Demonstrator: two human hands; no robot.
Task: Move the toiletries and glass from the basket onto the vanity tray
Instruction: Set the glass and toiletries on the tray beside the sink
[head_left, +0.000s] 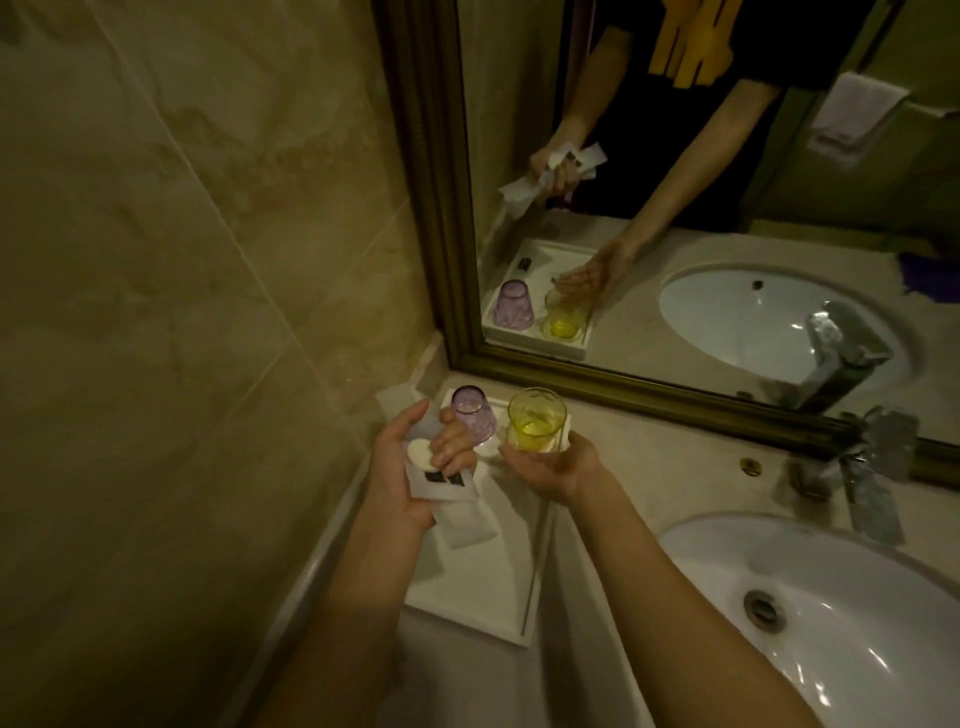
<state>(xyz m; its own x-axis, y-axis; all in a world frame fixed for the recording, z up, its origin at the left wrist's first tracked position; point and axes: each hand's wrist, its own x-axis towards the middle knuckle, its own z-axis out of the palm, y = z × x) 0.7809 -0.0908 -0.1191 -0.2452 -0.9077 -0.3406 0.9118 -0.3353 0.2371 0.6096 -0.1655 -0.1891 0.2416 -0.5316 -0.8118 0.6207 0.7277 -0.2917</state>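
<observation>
A marble counter (675, 467) carries a white tray (493, 597) below the mirror (727, 208). Left hand (400, 467) fingers clutch white packets (441, 483). Right hand (550, 467) fingers wrap the yellow glass (535, 421), upright at the tray's far end beside an upturned purple glass (472, 415).

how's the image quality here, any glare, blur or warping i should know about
Head view: dim, yellowish light overall; the sink rim and mirror frame bow from wide-angle distortion; bright glare spots sit on the faucet; the left hand holding the white packets and the right hand at the yellow glass look soft, with packet print unreadable.
</observation>
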